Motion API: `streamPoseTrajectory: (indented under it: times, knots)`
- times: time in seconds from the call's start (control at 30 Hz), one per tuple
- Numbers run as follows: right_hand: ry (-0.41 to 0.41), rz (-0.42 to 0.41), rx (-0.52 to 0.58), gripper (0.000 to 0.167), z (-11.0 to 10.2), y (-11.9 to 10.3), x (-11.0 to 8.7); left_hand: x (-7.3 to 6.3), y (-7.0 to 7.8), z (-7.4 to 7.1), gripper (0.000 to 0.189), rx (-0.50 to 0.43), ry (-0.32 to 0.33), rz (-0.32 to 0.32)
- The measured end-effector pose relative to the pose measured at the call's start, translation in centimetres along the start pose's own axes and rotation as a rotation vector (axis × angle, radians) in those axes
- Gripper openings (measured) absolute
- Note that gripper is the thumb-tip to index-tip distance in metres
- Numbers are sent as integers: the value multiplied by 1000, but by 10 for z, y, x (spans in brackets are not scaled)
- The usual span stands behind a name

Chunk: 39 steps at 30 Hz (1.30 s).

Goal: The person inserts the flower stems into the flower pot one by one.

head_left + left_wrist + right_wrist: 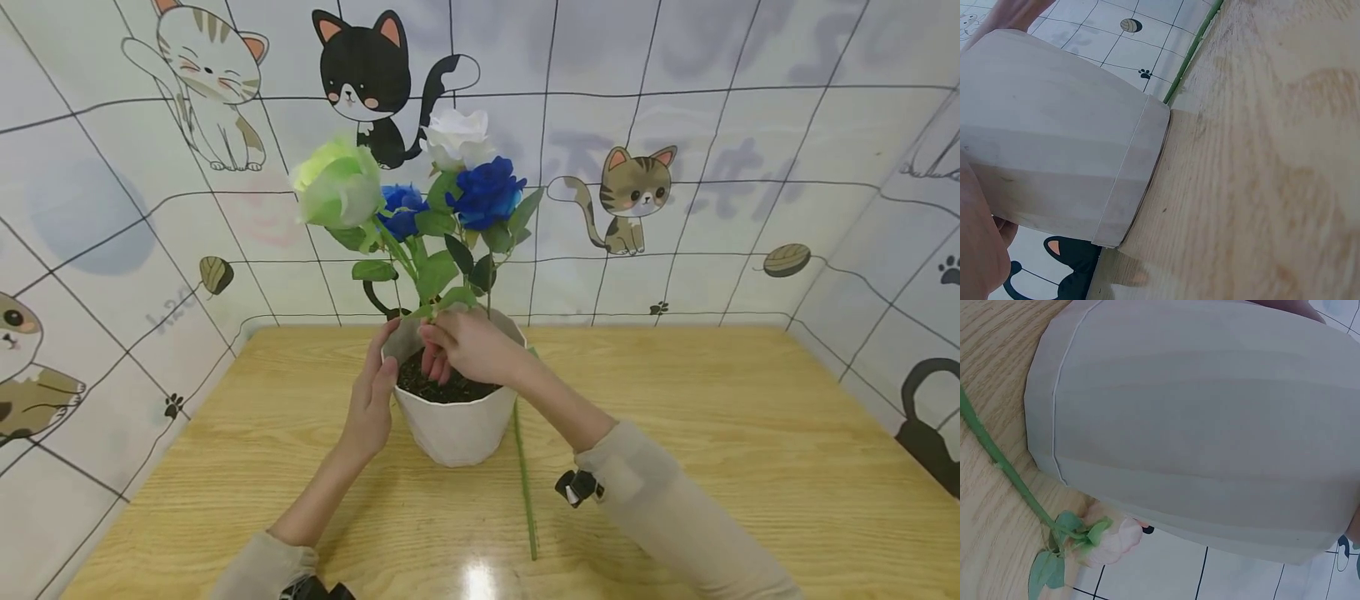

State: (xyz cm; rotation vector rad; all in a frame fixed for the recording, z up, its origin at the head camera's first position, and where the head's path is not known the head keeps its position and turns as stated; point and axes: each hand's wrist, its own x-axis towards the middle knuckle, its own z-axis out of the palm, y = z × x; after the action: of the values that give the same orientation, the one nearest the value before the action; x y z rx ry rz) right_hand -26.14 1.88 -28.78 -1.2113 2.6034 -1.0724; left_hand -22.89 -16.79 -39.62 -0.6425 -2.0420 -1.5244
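Note:
A white flower pot with dark soil stands on the table. My left hand grips its left side, thumb at the near rim; in the left wrist view part of that hand wraps the pot wall. My right hand reaches over the soil inside the rim and pinches a green flower stem low down, with its fingers partly hiding the stem. Above the pot rise a pale green rose, a white rose, a blue rose and another blue bloom, all with green leaves.
One more flower lies on the wooden table to the right of the pot. Its green stem points toward the front edge; its pink head shows only in the right wrist view. Cat-patterned wall covering encloses the back and sides.

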Motion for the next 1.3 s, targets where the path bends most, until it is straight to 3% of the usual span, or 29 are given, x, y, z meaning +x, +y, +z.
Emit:
streamPoseTrajectory:
  times: [0.37,0.57,0.77,1.03,1.3]
  knots:
    - [-5,15,-13,35,-1,1,-1,1,-1,2,48,-19,6,30]
    - [17,-16,4,36,-1,2,-1,1,0,2,48,-14,-3,6]
    - [7,-56,-60,33,0,5,1,0,0,0,49,-32,-11,-35]
    - [37,-57,-95,18,0,6,-3,0,-1,0,49,-48,-30,-2]
    - [83,-59,-147,26,-2,7,-6,-1,-1,-1,50,-60,-43,-44]
